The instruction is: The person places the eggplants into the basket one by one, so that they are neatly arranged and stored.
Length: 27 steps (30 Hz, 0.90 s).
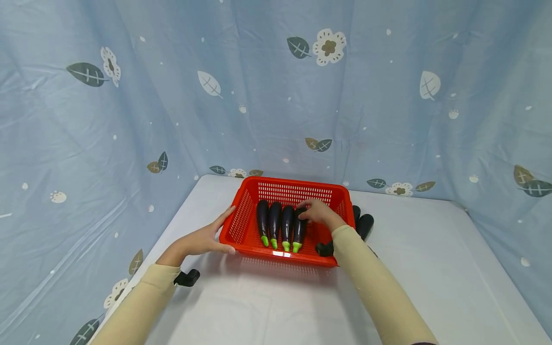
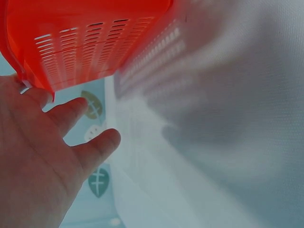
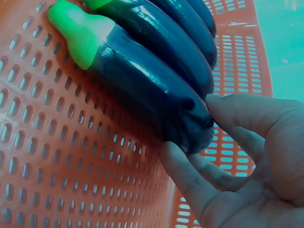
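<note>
The right hand (image 1: 318, 212) pinches the rightmost glossy purple-black, green-capped eggplant (image 1: 299, 234) at frame centre and should settle it gently, while the left hand (image 1: 202, 241), fingers spread, braces the red perforated plastic basket (image 1: 297, 182).

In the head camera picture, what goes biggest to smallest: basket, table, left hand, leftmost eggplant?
1. Table
2. Basket
3. Left hand
4. Leftmost eggplant

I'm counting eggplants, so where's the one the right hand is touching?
In the head view, that eggplant is rightmost of four in the red basket, with another eggplant on its left and the right hand at its far end.
</note>
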Tool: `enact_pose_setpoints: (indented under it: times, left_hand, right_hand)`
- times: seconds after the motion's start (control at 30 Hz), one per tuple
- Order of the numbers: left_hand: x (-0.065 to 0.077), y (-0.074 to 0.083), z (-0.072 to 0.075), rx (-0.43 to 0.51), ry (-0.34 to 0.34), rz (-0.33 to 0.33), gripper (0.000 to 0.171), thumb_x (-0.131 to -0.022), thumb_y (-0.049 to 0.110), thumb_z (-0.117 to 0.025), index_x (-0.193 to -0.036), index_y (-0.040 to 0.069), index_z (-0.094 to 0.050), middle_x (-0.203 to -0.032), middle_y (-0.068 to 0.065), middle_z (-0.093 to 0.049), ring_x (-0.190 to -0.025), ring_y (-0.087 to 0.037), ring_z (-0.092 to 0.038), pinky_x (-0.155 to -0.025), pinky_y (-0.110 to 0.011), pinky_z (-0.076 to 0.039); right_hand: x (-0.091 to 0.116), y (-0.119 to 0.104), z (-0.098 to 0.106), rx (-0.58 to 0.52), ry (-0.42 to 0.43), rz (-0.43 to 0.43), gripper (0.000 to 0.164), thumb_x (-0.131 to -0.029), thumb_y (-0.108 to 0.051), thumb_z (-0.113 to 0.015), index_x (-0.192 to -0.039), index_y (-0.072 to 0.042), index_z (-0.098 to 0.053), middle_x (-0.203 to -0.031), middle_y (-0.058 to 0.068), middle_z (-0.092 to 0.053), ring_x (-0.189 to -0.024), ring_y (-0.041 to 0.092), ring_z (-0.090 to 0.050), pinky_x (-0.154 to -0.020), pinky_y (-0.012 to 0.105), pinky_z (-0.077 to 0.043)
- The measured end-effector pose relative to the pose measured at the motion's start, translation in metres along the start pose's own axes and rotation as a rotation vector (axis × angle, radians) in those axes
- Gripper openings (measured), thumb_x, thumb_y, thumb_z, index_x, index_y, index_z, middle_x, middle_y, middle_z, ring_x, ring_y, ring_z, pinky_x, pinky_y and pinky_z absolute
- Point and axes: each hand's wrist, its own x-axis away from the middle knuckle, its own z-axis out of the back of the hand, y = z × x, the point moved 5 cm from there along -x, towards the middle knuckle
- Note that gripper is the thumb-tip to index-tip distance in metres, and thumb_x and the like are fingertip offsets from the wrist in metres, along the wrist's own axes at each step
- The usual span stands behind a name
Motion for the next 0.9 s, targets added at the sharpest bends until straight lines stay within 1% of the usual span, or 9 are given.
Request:
enact_pose_setpoints:
  times: [0.2, 0.33, 0.47, 0.6, 0.67, 0.77, 0.9]
  left_hand:
    - [0.000, 0.000, -0.001, -0.001, -0.007, 0.014, 0.123, -0.079, 0.046, -0.085, -0.165, 0.032, 0.001, -0.171, -0.007, -0.001, -0.152, -0.042, -0.015, -0.113, -0.071, -0.025]
    - [0.001, 0.000, -0.001, -0.004, 0.000, 0.012, 0.122, -0.079, 0.046, -0.085, -0.164, 0.034, 0.001, -0.171, -0.005, -0.001, -0.153, -0.041, -0.015, -0.113, -0.071, -0.025]
    - [0.001, 0.001, -0.001, 0.000, 0.004, 0.004, 0.122, -0.079, 0.044, -0.085, -0.165, 0.032, 0.001, -0.171, -0.008, -0.002, -0.152, -0.042, -0.015, -0.113, -0.071, -0.025]
    - [0.001, 0.002, -0.001, -0.008, 0.005, 0.001, 0.121, -0.080, 0.042, -0.085, -0.165, 0.030, 0.000, -0.170, -0.011, -0.004, -0.151, -0.044, -0.017, -0.112, -0.072, -0.027]
    - [0.001, 0.002, -0.001, -0.012, 0.008, 0.009, 0.121, -0.080, 0.043, -0.085, -0.165, 0.030, 0.001, -0.171, -0.011, -0.003, -0.151, -0.044, -0.017, -0.112, -0.071, -0.027]
    - [0.001, 0.002, 0.000, -0.012, 0.009, 0.019, 0.121, -0.080, 0.044, -0.085, -0.165, 0.031, 0.001, -0.171, -0.011, -0.003, -0.151, -0.044, -0.016, -0.112, -0.071, -0.027]
    - [0.001, 0.003, 0.000, -0.019, 0.006, 0.017, 0.122, -0.080, 0.045, -0.084, -0.165, 0.030, 0.001, -0.171, -0.011, -0.002, -0.151, -0.043, -0.016, -0.112, -0.071, -0.027]
  right_hand:
    - [0.004, -0.001, 0.002, -0.002, -0.014, 0.013, 0.039, -0.096, -0.010, -0.068, -0.135, -0.007, -0.065, -0.119, 0.017, -0.065, -0.095, 0.034, -0.065, -0.090, 0.043, -0.057]
    - [0.006, -0.002, 0.005, 0.005, -0.014, 0.031, 0.039, -0.097, -0.009, -0.067, -0.135, -0.007, -0.064, -0.118, 0.017, -0.066, -0.101, 0.035, -0.065, -0.091, 0.043, -0.057]
    - [0.008, -0.002, 0.010, 0.020, -0.011, 0.034, 0.038, -0.097, -0.010, -0.067, -0.135, -0.008, -0.065, -0.117, 0.015, -0.068, -0.102, 0.034, -0.065, -0.092, 0.042, -0.057]
    - [0.012, -0.004, 0.017, 0.047, 0.006, 0.042, 0.038, -0.097, -0.012, -0.068, -0.135, -0.009, -0.065, -0.115, 0.015, -0.066, -0.100, 0.033, -0.066, -0.089, 0.040, -0.058]
    - [0.014, -0.006, 0.021, 0.063, 0.025, 0.058, 0.037, -0.097, -0.012, -0.068, -0.134, -0.009, -0.065, -0.116, 0.017, -0.064, -0.098, 0.033, -0.066, -0.087, 0.039, -0.058]
    - [0.017, -0.008, 0.027, 0.079, 0.049, 0.073, 0.038, -0.098, -0.013, -0.066, -0.136, -0.009, -0.065, -0.125, 0.019, -0.060, -0.099, 0.033, -0.067, -0.087, 0.041, -0.059]
    - [0.023, -0.009, 0.033, 0.074, 0.062, 0.077, 0.039, -0.099, -0.015, -0.065, -0.137, -0.010, -0.063, -0.132, 0.021, -0.059, -0.105, 0.036, -0.066, -0.090, 0.043, -0.058]
